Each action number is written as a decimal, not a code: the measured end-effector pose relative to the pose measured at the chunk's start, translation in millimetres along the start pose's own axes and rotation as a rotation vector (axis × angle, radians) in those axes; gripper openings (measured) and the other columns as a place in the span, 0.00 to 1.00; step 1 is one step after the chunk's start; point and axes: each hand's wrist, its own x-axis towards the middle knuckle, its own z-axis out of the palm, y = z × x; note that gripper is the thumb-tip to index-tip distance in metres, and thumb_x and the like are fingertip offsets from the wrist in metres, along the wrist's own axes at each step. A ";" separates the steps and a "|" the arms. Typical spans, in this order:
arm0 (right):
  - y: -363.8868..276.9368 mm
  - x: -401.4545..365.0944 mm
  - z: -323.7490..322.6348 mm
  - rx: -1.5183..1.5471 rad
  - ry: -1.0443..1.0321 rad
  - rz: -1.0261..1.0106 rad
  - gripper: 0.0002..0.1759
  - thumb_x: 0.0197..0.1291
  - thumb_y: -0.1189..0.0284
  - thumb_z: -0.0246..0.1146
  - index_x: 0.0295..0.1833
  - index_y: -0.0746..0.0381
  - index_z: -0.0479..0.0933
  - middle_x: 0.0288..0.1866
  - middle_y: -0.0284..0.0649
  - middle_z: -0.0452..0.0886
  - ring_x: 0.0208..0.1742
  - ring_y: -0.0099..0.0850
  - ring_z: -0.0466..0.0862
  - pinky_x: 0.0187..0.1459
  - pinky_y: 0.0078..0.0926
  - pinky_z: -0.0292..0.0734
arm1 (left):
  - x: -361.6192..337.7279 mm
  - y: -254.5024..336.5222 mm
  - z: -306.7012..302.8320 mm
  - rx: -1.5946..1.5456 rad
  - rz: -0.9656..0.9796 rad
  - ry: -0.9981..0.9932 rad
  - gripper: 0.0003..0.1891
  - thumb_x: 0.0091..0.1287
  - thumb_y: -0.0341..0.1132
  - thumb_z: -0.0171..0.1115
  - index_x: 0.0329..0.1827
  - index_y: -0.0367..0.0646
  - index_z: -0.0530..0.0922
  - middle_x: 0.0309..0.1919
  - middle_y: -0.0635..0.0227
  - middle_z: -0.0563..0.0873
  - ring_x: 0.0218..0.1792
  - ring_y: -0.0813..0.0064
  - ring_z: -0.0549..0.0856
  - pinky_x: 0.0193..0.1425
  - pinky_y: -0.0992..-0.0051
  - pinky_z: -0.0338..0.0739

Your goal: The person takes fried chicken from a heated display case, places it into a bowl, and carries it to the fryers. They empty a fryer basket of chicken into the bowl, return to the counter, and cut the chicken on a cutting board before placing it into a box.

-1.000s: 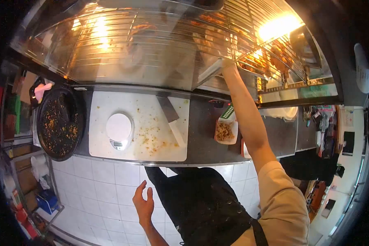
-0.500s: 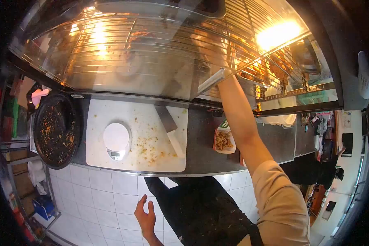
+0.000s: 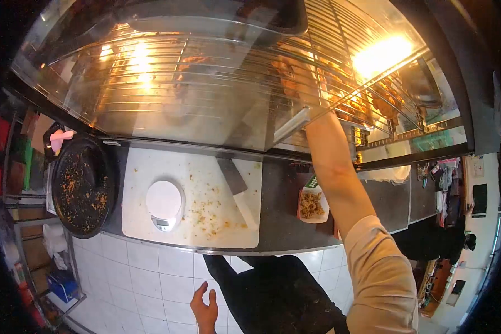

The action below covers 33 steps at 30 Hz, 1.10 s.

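Right hand (image 3: 307, 99): reaches into cabinet (image 3: 195, 83); fingers hidden, cannot tell.
Left hand (image 3: 206, 309): open, empty, below worktop (image 3: 278, 222) front edge.

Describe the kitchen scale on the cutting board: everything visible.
The kitchen scale is white, plastic by its look, with a round weighing plate and a small display panel at the edge nearest the person. The reading is too small to tell. The plate looks bare. The scale sits flat on the left part of the white cutting board, apart from the cleaver to its right. Crumbs lie scattered on the board beside it.
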 end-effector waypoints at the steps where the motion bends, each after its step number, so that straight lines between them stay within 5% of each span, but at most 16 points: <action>1: -1.4 -0.2 -0.3 -0.003 -0.005 -0.001 0.27 0.70 0.63 0.52 0.67 0.69 0.65 0.63 0.55 0.74 0.62 0.46 0.78 0.63 0.44 0.77 | -1.5 -3.5 1.1 0.036 0.023 0.006 0.17 0.65 0.30 0.64 0.55 0.35 0.80 0.49 0.52 0.86 0.51 0.60 0.85 0.58 0.66 0.77; 20: -18.0 -10.0 27.5 0.072 -0.121 0.052 0.27 0.69 0.64 0.54 0.68 0.69 0.65 0.65 0.51 0.73 0.62 0.44 0.78 0.63 0.45 0.77 | 10.0 8.7 -0.7 0.002 -0.078 -0.037 0.17 0.64 0.32 0.63 0.56 0.36 0.80 0.52 0.51 0.84 0.55 0.52 0.82 0.62 0.62 0.75; 27: -16.4 -16.6 52.0 0.653 -0.292 0.266 0.28 0.69 0.64 0.54 0.68 0.69 0.64 0.67 0.49 0.72 0.63 0.43 0.77 0.63 0.45 0.77 | 16.8 24.9 -10.7 -0.052 -0.042 0.029 0.17 0.64 0.31 0.63 0.56 0.36 0.80 0.52 0.51 0.85 0.55 0.54 0.83 0.61 0.62 0.75; 30: 2.9 -24.1 22.5 -0.777 -0.230 -0.074 0.28 0.71 0.62 0.49 0.70 0.67 0.63 0.68 0.52 0.69 0.69 0.45 0.71 0.66 0.47 0.72 | 32.1 47.4 -14.8 -0.115 0.071 0.044 0.17 0.64 0.29 0.62 0.55 0.35 0.80 0.51 0.51 0.85 0.54 0.57 0.84 0.60 0.64 0.76; 33: -18.5 -46.2 43.3 -0.954 -0.266 -0.022 0.26 0.69 0.63 0.51 0.68 0.65 0.66 0.71 0.52 0.66 0.69 0.49 0.70 0.69 0.47 0.67 | 57.7 96.9 -25.4 -0.243 0.235 0.081 0.16 0.65 0.28 0.62 0.55 0.33 0.80 0.50 0.53 0.85 0.54 0.61 0.83 0.61 0.66 0.74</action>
